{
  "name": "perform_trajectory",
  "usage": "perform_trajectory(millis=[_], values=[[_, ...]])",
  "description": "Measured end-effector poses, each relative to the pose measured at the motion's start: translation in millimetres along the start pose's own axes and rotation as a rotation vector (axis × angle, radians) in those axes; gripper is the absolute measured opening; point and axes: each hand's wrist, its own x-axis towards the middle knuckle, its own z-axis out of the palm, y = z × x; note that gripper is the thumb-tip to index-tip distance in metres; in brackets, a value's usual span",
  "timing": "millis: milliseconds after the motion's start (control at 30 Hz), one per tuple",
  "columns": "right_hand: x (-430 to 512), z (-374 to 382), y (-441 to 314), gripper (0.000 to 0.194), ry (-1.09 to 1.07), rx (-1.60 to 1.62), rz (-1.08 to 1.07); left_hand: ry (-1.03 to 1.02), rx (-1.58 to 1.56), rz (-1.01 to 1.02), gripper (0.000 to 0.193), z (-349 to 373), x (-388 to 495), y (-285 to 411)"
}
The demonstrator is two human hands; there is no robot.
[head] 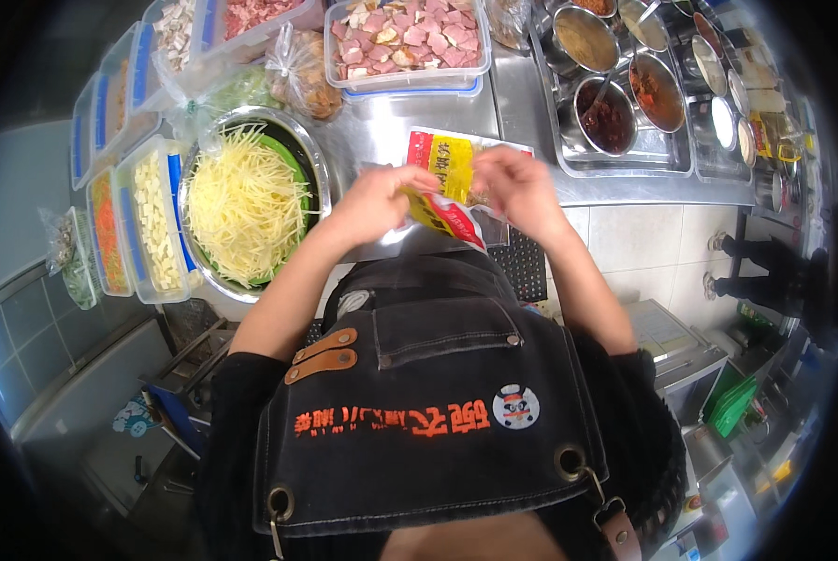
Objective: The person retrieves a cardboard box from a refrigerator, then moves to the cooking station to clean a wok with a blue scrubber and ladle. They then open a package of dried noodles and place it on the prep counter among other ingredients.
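Over the edge of the steel counter, my left hand [380, 202] grips one end of a red and yellow plastic food packet [448, 223], which hangs tilted toward my apron. My right hand [521, 189] is blurred beside that packet, its fingers bent downward; whether they pinch the plastic is not clear. Beneath both hands, a second packet [450, 163] in the same colours lies flat on the counter [370, 144], partly covered by my fingers. Both packets bear printed writing.
Left of my hands stands a steel bowl [326, 189] of shredded potato [247, 203]. Plastic tubs of diced and shredded food line the far left. A tub of sliced pink meat [408, 38] sits behind. Steel seasoning pots [605, 116] fill trays at right. A person's legs [759, 266] show beyond.
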Motion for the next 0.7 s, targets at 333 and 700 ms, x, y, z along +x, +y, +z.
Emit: perform_trajectory(millis=[333,700], values=[[-19.2,-14.1,155.5,0.053,0.71,-0.346,0.315,0.13,0.671,-0.031,0.056,85.5,34.1,-59.6],[26.1,-8.0,65.1,0.03,0.56,-0.459,-0.158,0.425,0.55,-0.135,0.021,55.7,56.2,-146.3]])
